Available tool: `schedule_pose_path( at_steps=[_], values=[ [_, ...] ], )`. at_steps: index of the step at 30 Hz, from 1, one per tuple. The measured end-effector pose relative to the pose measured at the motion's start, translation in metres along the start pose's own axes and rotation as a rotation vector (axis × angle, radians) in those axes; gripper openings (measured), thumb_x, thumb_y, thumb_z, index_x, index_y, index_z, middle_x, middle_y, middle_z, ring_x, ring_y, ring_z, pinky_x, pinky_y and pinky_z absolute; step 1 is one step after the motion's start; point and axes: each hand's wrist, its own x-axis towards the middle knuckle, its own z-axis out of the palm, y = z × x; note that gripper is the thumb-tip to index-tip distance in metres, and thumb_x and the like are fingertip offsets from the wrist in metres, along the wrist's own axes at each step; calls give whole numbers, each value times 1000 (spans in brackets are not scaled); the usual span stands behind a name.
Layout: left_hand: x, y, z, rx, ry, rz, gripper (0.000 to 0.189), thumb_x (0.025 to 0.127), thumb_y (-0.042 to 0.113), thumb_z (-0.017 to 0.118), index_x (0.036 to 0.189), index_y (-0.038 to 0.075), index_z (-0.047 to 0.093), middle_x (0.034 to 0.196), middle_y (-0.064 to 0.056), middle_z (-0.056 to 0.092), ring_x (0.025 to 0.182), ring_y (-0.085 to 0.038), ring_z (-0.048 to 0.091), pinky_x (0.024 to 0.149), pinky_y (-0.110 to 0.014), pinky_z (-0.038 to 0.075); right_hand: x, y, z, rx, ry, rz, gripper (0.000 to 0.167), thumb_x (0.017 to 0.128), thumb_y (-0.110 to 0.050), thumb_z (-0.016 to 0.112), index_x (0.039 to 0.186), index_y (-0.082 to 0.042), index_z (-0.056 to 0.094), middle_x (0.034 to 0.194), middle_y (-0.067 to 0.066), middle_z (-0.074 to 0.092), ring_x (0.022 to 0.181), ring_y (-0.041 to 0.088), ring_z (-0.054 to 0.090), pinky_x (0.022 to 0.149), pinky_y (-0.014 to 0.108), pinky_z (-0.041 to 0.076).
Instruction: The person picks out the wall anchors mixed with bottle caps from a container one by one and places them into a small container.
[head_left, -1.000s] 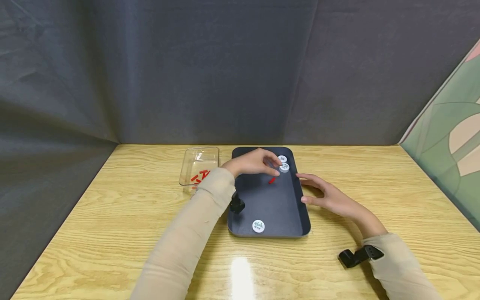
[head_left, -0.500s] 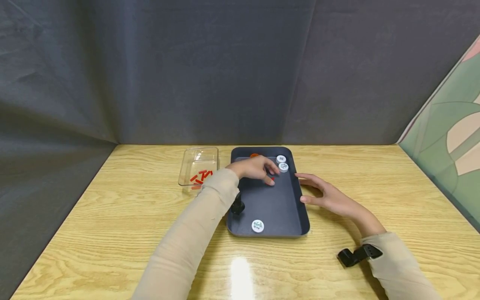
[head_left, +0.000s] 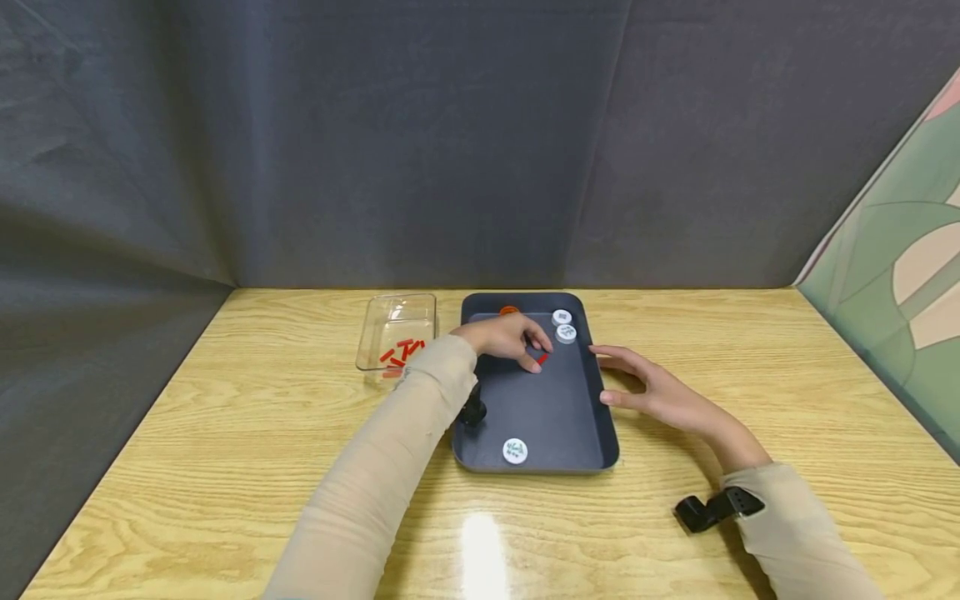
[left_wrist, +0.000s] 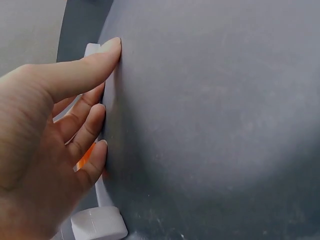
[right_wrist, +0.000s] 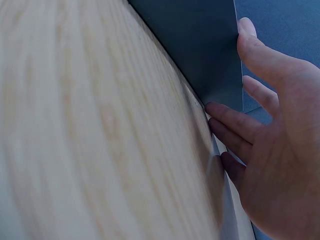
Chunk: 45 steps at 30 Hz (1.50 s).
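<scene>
My left hand [head_left: 504, 335] reaches down into a dark grey tray [head_left: 551, 425], its thumb and fingertips on either side of a short red stick [head_left: 543, 358]. A small gap shows between these fingertips; the left wrist view hides the stick. Two white round caps [head_left: 566, 334] with printed tops sit at the tray's far right corner, just beyond the fingers. One more white cap [head_left: 514, 451] lies by the near edge. Past the left wrist, part of an orange round piece [head_left: 509, 310] shows. My right hand [head_left: 663, 400] rests loosely against the tray's right side wall, holding nothing.
A clear box [head_left: 397, 310] with several red sticks [head_left: 405, 348] stands left of the tray, partly behind my left sleeve. Both are on a wood-grain table [head_left: 225, 433]. Dark cloth [head_left: 420, 150] hangs behind, and a patterned panel [head_left: 900, 275] stands at the right.
My left hand has moved slightly left and lower over the tray, bringing thumb and fingertips around the red stick. The orange piece has come into view behind it. My right hand stays in place.
</scene>
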Motion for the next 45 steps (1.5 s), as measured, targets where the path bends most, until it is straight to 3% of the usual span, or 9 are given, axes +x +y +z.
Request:
schedule_pose_path(
  at_steps=[16, 23, 31, 36, 39, 45],
  values=[
    [-5, 2, 1, 10, 13, -1, 33, 86, 7, 77, 118, 3, 71, 112, -6, 66, 105, -15, 56, 87, -18, 44, 2, -2, 1, -7, -7, 3, 67, 96, -19, 68, 152, -7, 34, 150, 23, 40, 139, 42, 36, 110, 58, 29],
    [-5, 2, 3, -13, 20, -3, 31, 89, 11, 76, 118, 3, 69, 108, -5, 65, 99, -14, 57, 83, -18, 46, 2, -1, 2, -14, -5, -5, 67, 95, -19, 68, 152, -7, 35, 150, 22, 40, 139, 41, 36, 110, 58, 29],
    [-3, 5, 1, -40, 47, 23, 31, 89, 14, 76, 119, 5, 68, 107, -4, 67, 98, -14, 61, 81, -22, 50, 0, 1, -2, -20, -1, -19, 66, 96, -17, 68, 152, -7, 35, 149, 23, 42, 138, 40, 38, 109, 56, 30],
    [-6, 7, 0, -11, 53, 49, 32, 89, 16, 76, 119, 5, 68, 105, -2, 67, 96, -13, 62, 80, -23, 50, -1, 0, -1, -9, -7, -10, 67, 96, -17, 67, 152, -6, 34, 149, 23, 41, 138, 41, 37, 109, 56, 29],
    [-10, 9, -3, 22, 67, 69, 33, 89, 18, 76, 119, 6, 68, 104, -1, 67, 95, -12, 62, 80, -23, 50, -1, 1, -2, -11, -5, -7, 67, 96, -17, 68, 152, -7, 34, 150, 23, 41, 138, 41, 37, 110, 50, 31],
    [-24, 13, -9, 78, 97, 98, 34, 91, 21, 75, 121, 6, 68, 106, 2, 67, 96, -12, 61, 83, -23, 49, 0, 5, -1, -8, -5, 6, 68, 95, -20, 68, 153, -9, 34, 151, 22, 40, 139, 40, 36, 103, 15, 33]
  ],
)
